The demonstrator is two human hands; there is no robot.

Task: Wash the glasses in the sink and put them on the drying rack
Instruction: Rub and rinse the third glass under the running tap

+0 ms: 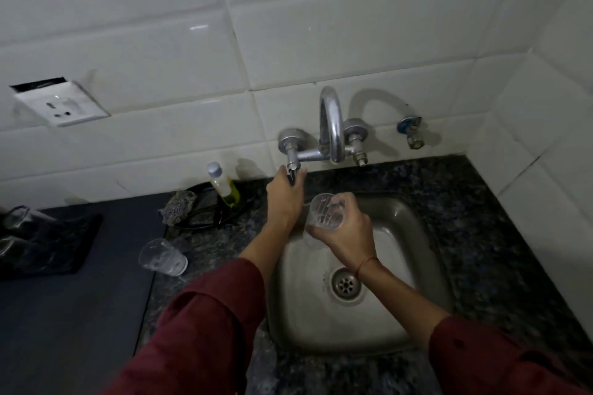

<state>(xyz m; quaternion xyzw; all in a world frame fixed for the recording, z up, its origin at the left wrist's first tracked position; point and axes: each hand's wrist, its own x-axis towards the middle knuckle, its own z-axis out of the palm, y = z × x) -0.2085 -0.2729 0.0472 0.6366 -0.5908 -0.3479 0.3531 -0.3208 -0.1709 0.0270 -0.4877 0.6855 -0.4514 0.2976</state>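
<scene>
My right hand (345,231) grips a clear glass (327,212) over the far part of the steel sink (398,224), mouth tilted up toward the tap spout (332,125). My left hand (285,199) is closed around the left tap handle (292,170) at the wall. A second clear glass (162,257) stands on the granite counter left of the sink. Further left, on a dark mat (64,247), two more glasses (19,218) show only partly at the frame edge. I cannot make out any water running.
A soap bottle (223,184) and a scrub sponge (178,207) lie behind the counter glass by the wall. A wall socket (61,104) sits upper left. A small valve (412,131) projects from the tiles right of the tap. The drain (345,284) is uncovered.
</scene>
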